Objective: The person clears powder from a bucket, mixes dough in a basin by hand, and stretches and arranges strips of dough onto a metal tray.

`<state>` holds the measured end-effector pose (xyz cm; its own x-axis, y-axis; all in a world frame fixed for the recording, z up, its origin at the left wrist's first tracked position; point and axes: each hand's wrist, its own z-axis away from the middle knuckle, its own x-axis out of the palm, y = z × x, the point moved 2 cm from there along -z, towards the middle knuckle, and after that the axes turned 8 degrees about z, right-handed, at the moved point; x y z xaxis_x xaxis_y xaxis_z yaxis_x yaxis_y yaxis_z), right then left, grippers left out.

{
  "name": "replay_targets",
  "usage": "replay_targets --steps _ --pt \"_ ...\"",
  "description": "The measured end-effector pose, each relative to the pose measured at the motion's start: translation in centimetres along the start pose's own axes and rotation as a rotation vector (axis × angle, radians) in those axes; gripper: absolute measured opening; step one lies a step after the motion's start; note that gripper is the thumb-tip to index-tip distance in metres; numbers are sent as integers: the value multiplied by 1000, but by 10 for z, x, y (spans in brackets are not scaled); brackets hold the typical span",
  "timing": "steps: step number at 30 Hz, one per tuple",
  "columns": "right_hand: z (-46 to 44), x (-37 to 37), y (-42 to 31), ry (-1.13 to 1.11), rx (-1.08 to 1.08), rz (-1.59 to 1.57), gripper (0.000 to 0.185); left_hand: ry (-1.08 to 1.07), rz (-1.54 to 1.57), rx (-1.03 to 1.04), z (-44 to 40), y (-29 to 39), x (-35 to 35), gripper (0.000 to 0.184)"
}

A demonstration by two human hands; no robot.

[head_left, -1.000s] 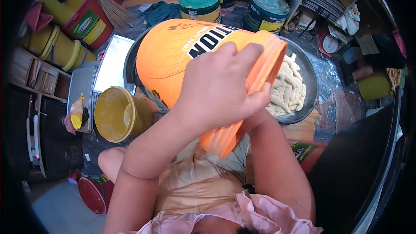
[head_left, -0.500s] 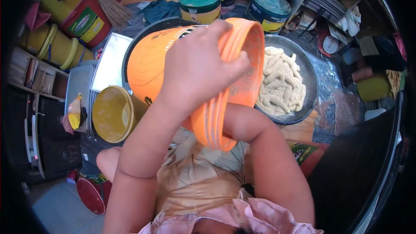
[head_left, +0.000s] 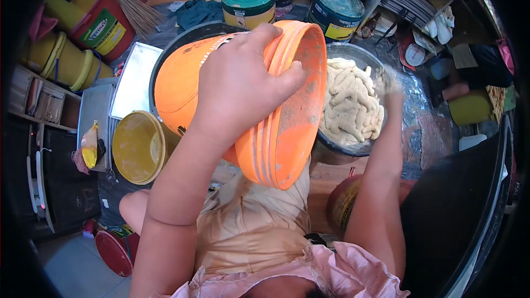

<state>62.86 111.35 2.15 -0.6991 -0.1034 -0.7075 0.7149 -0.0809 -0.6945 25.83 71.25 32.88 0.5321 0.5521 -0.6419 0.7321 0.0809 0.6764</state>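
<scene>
We see the left grip (head_left: 243, 80) clasped on the rim of the orange bucket (head_left: 292, 127), which is tilted, its mouth toward the right. The right grip (head_left: 389, 81) is blurred at the right edge of the black basin (head_left: 349, 149); we cannot tell its closure. Pale elongated pieces (head_left: 353, 102) lie heaped within the basin.

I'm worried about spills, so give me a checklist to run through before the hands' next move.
1. Left hand gripping the orange bucket near its rim: ok.
2. Orange bucket upright: not ok, it is tipped well over.
3. Pale dough-like pieces within the dark pan: ok.
4. Right hand empty: cannot tell, it is blurred at the pan's far-right side.
5. Bucket emptied: cannot tell, its bottom is hidden.
</scene>
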Motion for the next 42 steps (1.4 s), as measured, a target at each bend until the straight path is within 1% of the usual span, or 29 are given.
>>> replay_targets --steps 2,4,5,6,7,8,10,12,13,14,17,20,22,24,25,26,28,31,32,35,36,38,41,42 --pt "-17 3 87 -56 50 709 35 16 6 14 0 -1 -1 53" --pt "1 -3 97 -33 140 1151 32 13 17 -9 1 -2 -1 53" --pt "10 3 100 -103 173 1238 33 12 23 -10 0 -2 -1 53" --pt "19 16 94 -190 190 1211 33 10 29 -12 0 -2 -1 53" --pt "28 30 86 -297 195 1134 34 9 35 -13 -1 -2 0 53" --pt "32 50 74 -397 169 881 34 11 27 -1 -1 -1 0 53" --pt "32 91 43 -547 195 331 35 13 9 28 -2 2 2 53" --pt "9 117 14 -310 176 -247 36 8 -3 19 -2 6 1 53" --pt "-32 134 24 -251 85 -680 53 3 -12 15 -2 8 1 53" --pt "2 113 -26 107 103 -818 54 11 -13 18 -2 8 1 53" --pt "16 88 -67 388 121 -664 48 22 3 11 0 5 -1 53" --pt "39 76 -100 182 -58 -761 41 13 31 -6 0 0 -4 54" --pt "104 60 -152 -150 -230 -857 36 14 35 17 -1 -5 -5 55" --pt "167 58 -190 -572 -488 -824 32 -15 53 19 -2 -11 -9 54" --pt "203 59 -211 -704 -569 -705 28 -35 63 21 -3 -15 -11 54" --pt "239 58 -231 -881 -561 -670 27 -81 142 21 -4 -21 -14 52" --pt "288 71 -260 -890 -869 -383 23 -170 300 19 -5 -37 -22 51" --pt "304 68 -278 -407 -1153 -3 19 -246 635 26 -8 -72 -32 51" --pt "309 57 -280 -239 -1104 -151 14 -288 692 -39 -7 -79 -37 54" --pt "301 48 -251 102 -725 -498 17 -189 563 -185 -6 -95 -44 56" --pt "295 52 -239 136 -657 -547 17 -182 503 -200 -8 -100 -45 54" --pt "283 58 -219 209 -514 -645 19 -157 496 -230 -10 -103 -45 51" --pt "279 40 -216 384 -576 -571 20 -135 537 -287 -14 -113 -42 49" --pt "283 36 -221 335 -560 -596 19 -128 562 -308 -14 -116 -42 49"
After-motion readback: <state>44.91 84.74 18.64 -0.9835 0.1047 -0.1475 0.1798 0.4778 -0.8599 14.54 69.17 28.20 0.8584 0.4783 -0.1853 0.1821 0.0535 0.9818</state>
